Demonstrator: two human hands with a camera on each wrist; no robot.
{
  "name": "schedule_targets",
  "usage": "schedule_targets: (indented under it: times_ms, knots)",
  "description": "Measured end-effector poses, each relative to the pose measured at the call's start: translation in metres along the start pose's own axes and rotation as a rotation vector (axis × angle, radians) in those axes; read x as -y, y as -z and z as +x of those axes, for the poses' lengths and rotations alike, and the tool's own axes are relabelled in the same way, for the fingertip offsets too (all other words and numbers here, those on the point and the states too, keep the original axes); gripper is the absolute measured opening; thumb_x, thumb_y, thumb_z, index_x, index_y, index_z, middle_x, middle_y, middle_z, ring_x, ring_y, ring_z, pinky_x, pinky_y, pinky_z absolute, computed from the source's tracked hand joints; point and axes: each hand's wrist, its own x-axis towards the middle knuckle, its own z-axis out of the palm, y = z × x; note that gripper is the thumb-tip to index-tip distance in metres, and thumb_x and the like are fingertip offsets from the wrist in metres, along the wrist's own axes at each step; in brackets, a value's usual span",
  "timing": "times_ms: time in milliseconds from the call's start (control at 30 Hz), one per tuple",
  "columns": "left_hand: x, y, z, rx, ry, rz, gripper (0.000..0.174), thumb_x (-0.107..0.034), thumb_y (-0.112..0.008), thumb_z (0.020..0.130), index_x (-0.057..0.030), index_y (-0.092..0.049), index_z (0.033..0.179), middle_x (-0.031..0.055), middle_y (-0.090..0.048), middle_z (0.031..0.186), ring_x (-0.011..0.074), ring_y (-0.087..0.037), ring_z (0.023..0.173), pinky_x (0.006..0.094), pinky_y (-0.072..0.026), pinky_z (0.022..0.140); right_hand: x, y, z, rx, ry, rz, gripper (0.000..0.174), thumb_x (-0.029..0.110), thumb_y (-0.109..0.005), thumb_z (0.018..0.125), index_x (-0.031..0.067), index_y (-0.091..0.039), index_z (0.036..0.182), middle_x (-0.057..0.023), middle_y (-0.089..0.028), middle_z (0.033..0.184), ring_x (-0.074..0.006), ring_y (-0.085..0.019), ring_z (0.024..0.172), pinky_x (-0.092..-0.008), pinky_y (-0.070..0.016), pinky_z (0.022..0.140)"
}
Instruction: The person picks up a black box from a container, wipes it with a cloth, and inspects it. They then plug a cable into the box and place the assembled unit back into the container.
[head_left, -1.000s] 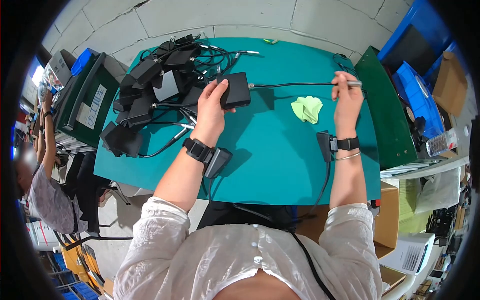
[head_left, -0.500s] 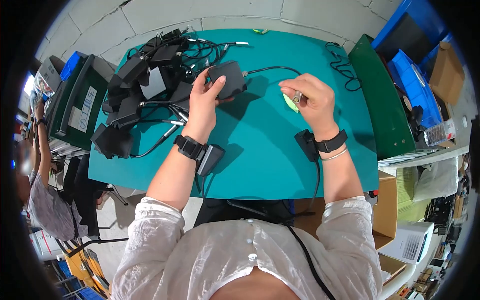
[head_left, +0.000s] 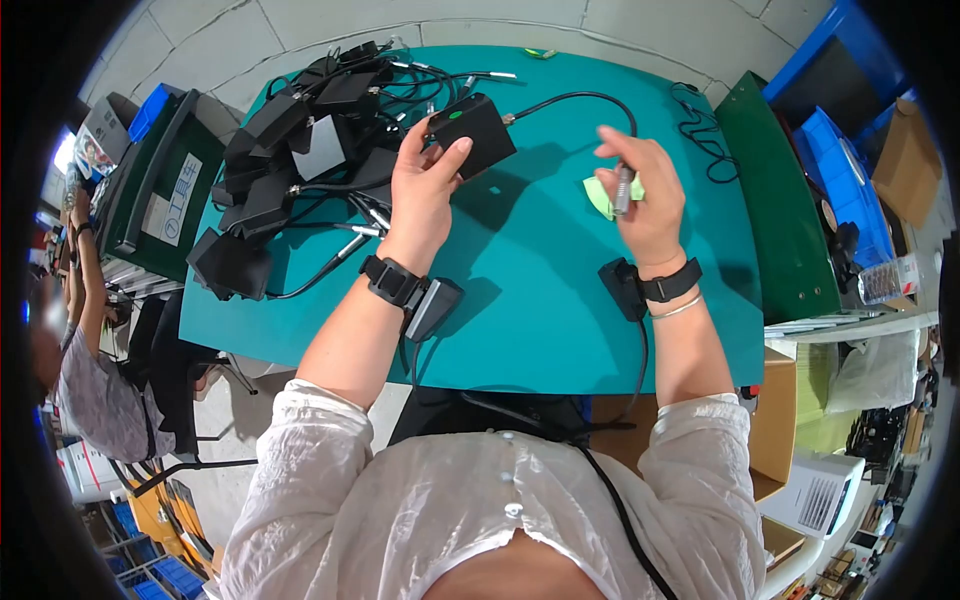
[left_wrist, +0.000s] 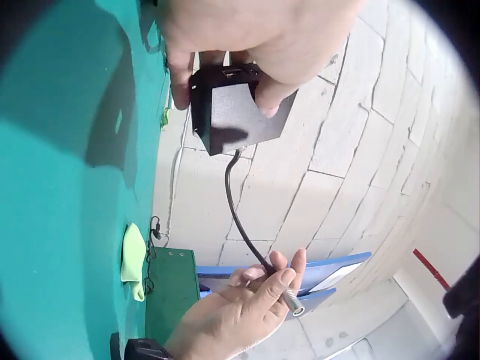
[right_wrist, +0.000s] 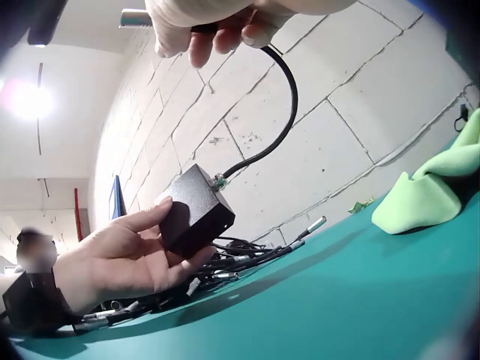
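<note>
The left hand (head_left: pixel 424 200) holds a black box (head_left: pixel 476 135) above the green table, its thumb on one face and fingers behind; a small green mark shows on the box. From the box's side a black cable (head_left: pixel 575 95) arches over to the right hand (head_left: pixel 652 205), which grips the cable's end with the silver metal connector (head_left: pixel 623 192) sticking out. In the right wrist view the connector (right_wrist: pixel 136 19) points left out of the fingers and the box (right_wrist: pixel 196 210) rests against the left hand's fingers. A light green cloth (head_left: pixel 600 198) lies partly behind the right hand.
A pile of black boxes (head_left: pixel 268 205) with cables and silver connectors covers the table's left part. A thin black cable (head_left: pixel 690 130) lies at the back right. Green cabinets (head_left: pixel 770 200) flank the table (head_left: pixel 520 330); blue bins (head_left: pixel 840 190) stand on the right. Another person is at far left.
The right hand has come in from the right, bringing the connector nearer and bending the once straight cable into an arch. The left hand has tilted the box.
</note>
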Motion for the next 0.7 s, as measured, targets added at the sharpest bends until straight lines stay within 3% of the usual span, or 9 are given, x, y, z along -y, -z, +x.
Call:
schedule_targets:
  times_ms: [67,100,200,367,433,633,700]
  knots:
    - [-0.004,-0.004,-0.003,0.010,-0.041,-0.011,0.048,-0.004,-0.066,0.085,-0.0091,-0.047,0.129,0.0078,-0.060,0.110,0.0176,-0.059,0.100,0.0339,-0.0498,0.085,0.000,0.002,-0.003,-0.077,-0.231,0.023,0.039,-0.001,-0.068,0.079,0.0092,-0.061,0.116,-0.0033,-0.063,0.093,-0.0151,-0.053,0.072,-0.0267,-0.0451,0.064]
    - [-0.006,-0.006,-0.005,0.000,-0.049,-0.011,0.048,-0.004,-0.066,0.085,-0.0091,-0.047,0.129,0.0078,-0.060,0.110,0.0176,-0.059,0.100,0.0339,-0.0498,0.085,-0.004,0.002,-0.004,-0.074,-0.224,0.032,0.039,-0.001,-0.068,0.079,0.0092,-0.061,0.116,-0.0033,-0.063,0.093,-0.0151,-0.053,0.072,-0.0267,-0.0451,0.064]
    - [-0.007,-0.012,-0.008,0.139,-0.179,-0.024,0.047,0.003,-0.068,0.080,-0.0087,-0.053,0.124,0.0054,-0.062,0.104,0.0141,-0.059,0.097,0.0288,-0.0468,0.085,-0.016,0.003,-0.011,-0.199,-0.506,0.132,0.029,0.004,-0.057,0.090,0.0059,-0.058,0.119,-0.0018,-0.062,0.101,-0.0089,-0.049,0.081,-0.0233,-0.0432,0.074]
    - [-0.008,-0.015,-0.014,0.205,-0.203,0.067,0.048,0.007,-0.068,0.078,-0.0075,-0.054,0.121,0.0044,-0.061,0.105,0.0120,-0.057,0.096,0.0270,-0.0471,0.084,-0.033,-0.001,-0.019,-0.237,-0.508,0.132,0.032,0.005,-0.055,0.091,0.0053,-0.052,0.123,-0.0036,-0.056,0.110,-0.0093,-0.051,0.082,-0.0245,-0.0444,0.075]
    - [-0.010,-0.015,-0.015,0.227,-0.224,0.098,0.047,0.008,-0.067,0.077,-0.0071,-0.055,0.120,0.0042,-0.060,0.106,0.0111,-0.057,0.095,0.0268,-0.0470,0.084,-0.034,-0.002,-0.020,-0.284,-0.617,0.185,0.033,0.005,-0.055,0.091,0.0051,-0.052,0.123,-0.0047,-0.053,0.112,-0.0104,-0.054,0.083,-0.0251,-0.0450,0.077]
    - [-0.013,-0.017,-0.018,0.265,-0.255,0.115,0.039,0.008,-0.066,0.078,-0.0065,-0.058,0.113,0.0015,-0.060,0.107,0.0091,-0.057,0.093,0.0259,-0.0469,0.083,-0.038,-0.001,-0.023,-0.295,-0.709,0.215,0.032,0.007,-0.057,0.091,0.0047,-0.052,0.122,-0.0062,-0.051,0.112,-0.0114,-0.055,0.085,-0.0259,-0.0455,0.078]
    - [-0.014,-0.017,-0.019,0.290,-0.256,0.104,0.035,0.008,-0.064,0.079,-0.0043,-0.057,0.111,0.0053,-0.061,0.115,0.0149,-0.058,0.106,0.0303,-0.0437,0.096,-0.038,-0.001,-0.024,-0.282,-0.736,0.198,0.031,0.007,-0.057,0.091,0.0047,-0.053,0.122,-0.0065,-0.051,0.112,-0.0113,-0.055,0.085,-0.0261,-0.0457,0.078]
